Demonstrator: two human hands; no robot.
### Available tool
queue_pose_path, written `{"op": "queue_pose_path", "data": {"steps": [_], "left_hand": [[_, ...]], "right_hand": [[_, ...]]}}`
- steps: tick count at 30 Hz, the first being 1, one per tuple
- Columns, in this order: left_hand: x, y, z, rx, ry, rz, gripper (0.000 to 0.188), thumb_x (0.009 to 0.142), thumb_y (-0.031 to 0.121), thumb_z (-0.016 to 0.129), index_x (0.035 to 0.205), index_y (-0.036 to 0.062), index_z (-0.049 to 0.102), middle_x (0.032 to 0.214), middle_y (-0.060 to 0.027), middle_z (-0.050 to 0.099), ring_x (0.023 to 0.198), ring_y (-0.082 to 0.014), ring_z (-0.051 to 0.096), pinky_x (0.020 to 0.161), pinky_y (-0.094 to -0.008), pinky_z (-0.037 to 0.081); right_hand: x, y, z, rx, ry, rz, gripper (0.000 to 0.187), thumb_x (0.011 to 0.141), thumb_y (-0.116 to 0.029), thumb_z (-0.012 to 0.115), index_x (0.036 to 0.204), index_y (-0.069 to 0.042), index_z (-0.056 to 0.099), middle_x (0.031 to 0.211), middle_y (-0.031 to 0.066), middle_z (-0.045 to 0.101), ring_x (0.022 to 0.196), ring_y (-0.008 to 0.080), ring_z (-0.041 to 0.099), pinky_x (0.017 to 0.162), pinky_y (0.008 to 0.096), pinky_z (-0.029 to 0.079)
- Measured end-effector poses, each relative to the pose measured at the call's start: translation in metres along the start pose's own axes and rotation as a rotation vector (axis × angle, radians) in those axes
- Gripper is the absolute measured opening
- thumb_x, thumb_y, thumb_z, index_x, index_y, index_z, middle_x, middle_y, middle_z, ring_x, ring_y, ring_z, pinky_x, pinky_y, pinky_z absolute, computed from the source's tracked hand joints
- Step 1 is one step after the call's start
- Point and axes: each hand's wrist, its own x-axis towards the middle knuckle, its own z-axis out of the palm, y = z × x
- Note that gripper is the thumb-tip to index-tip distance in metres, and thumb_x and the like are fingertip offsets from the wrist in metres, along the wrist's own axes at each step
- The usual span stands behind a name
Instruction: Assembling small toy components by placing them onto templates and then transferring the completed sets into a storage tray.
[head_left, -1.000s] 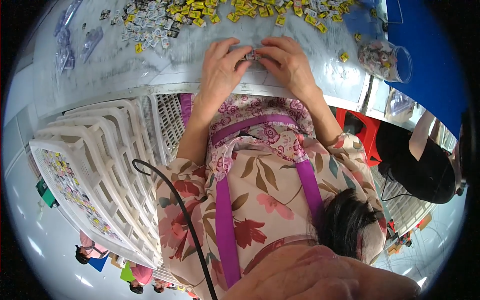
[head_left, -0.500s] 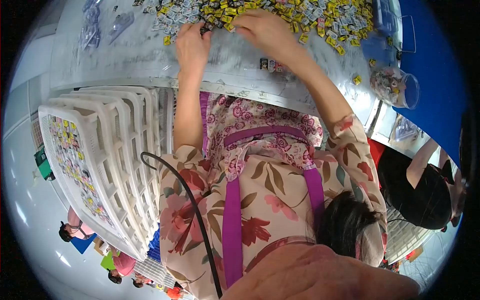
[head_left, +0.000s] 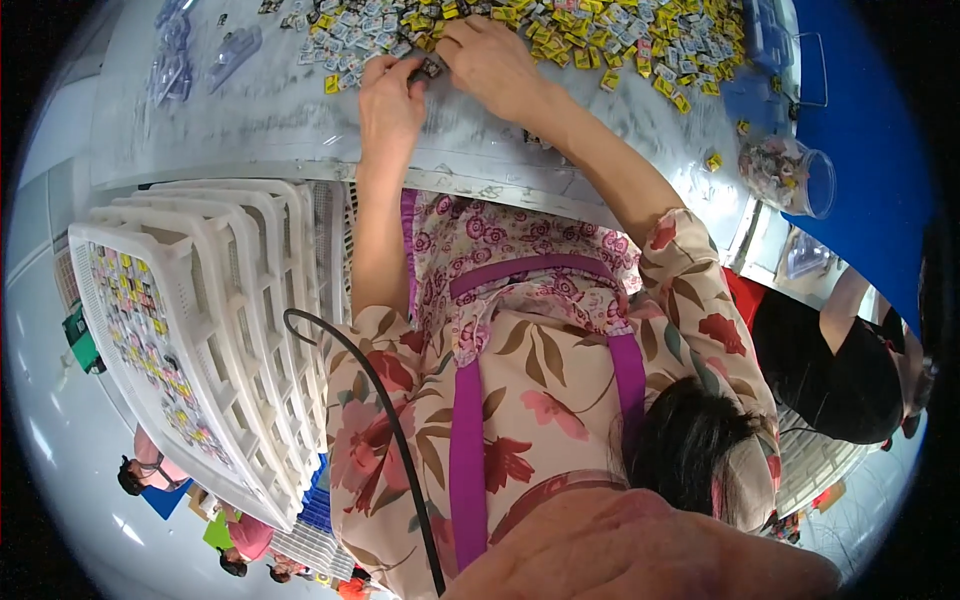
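Hands meet at the near edge of a heap of small pieces in the head view. The left hand (head_left: 388, 105) lies palm down on the desk (head_left: 300, 130), its fingers curled and drawn together, their tips pinching a small dark piece (head_left: 432, 68) just where the heap begins. The right hand (head_left: 492, 62) comes in from the other side, fingers bent and close together, its tips touching the same small dark piece, so both hands are closed on it from either side. The piece is tiny and dark, roughly square; finer detail cannot be made out.

The heap of small yellow, white and dark pieces (head_left: 560, 30) spreads along the far part of the desk, with a few strays lying nearer the edge. Both forearms reach up from the lower part of the picture: the left one runs nearly straight, bare, while the right one slants in from the right, its elbow bent, a floral sleeve (head_left: 700, 290) covering the upper arm.

At the right end of the desk a clear jar (head_left: 785, 172) lies on its side with small pieces in it. To the left, beside the desk, stands a stack of white slotted trays (head_left: 200, 300), the outermost holding rows of small coloured pieces. Another person in a black top (head_left: 830, 360) sits to the right.
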Motion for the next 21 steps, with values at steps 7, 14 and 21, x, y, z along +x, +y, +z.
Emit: {"op": "queue_pose_path", "data": {"steps": [7, 14, 21], "left_hand": [[0.008, -0.001, -0.013, -0.128, -0.151, -0.118, 0.031, 0.077, 0.006, 0.074, 0.108, 0.0034, 0.072, 0.102, -0.0182, 0.067, 0.09, -0.0363, 0.066, 0.082, -0.041, 0.053], [0.013, 0.006, 0.0, -0.003, -0.103, -0.045, 0.031, 0.074, 0.012, 0.078, 0.104, 0.0025, 0.073, 0.103, -0.0191, 0.067, 0.094, -0.0361, 0.066, 0.084, -0.0426, 0.053], [0.002, 0.022, -0.007, -0.114, -0.149, -0.047, 0.026, 0.073, 0.009, 0.077, 0.097, 0.0017, 0.072, 0.097, -0.0164, 0.069, 0.088, -0.0327, 0.068, 0.079, -0.0397, 0.054]], "right_hand": [[-0.02, 0.005, -0.015, 0.131, -0.058, -0.021, 0.023, 0.078, -0.018, 0.072, 0.096, -0.008, 0.063, 0.098, 0.0084, 0.062, 0.098, 0.0299, 0.06, 0.084, 0.0412, 0.051], [-0.038, 0.01, -0.03, 0.39, -0.085, 0.217, 0.029, 0.078, -0.021, 0.074, 0.103, -0.011, 0.065, 0.098, 0.0089, 0.065, 0.099, 0.0317, 0.062, 0.081, 0.0443, 0.052], [-0.058, 0.02, -0.034, 0.264, -0.101, 0.211, 0.027, 0.08, -0.018, 0.074, 0.103, -0.009, 0.065, 0.096, 0.0109, 0.062, 0.092, 0.0331, 0.062, 0.078, 0.0425, 0.051]]}}
